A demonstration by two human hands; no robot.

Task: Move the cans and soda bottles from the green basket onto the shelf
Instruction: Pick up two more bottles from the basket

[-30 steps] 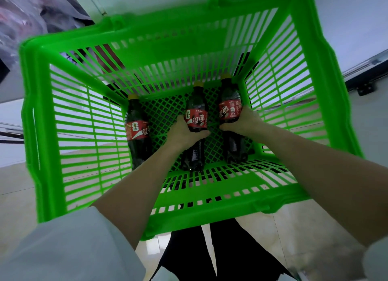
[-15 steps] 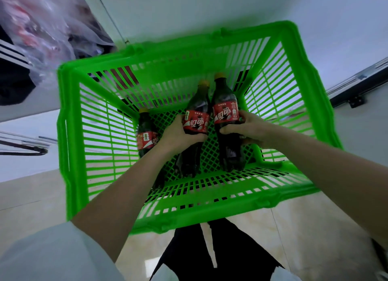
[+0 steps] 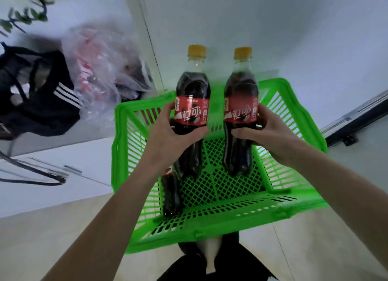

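Floor: smooth pale tile, nearest of all; dark trouser legs show at the bottom edge.
Basket: bright green moulded plastic, slatted walls, diamond-lattice bottom; it stands on the floor.
Third bottle: dark cola, upright in the near left corner of the basket, its top hidden behind the left forearm.
Left hand: bare, fingers curled round the waist of the left bottle, thumb up on the label, a full closed grip.
Right hand: bare, wrapped the same way round the right bottle, thumb across the front below the label.
Left bottle: clear ribbed plastic, dark soda, red wraparound label, yellow screw cap; upright, raised above the basket.
Right bottle: same make, upright, just beside the left one, not touching it.
Bag: black cloth with white stripes, slumped far left.
Plastic bag: crinkled, see-through, reddish contents, blurred.
Wall: plain, pale, farthest.
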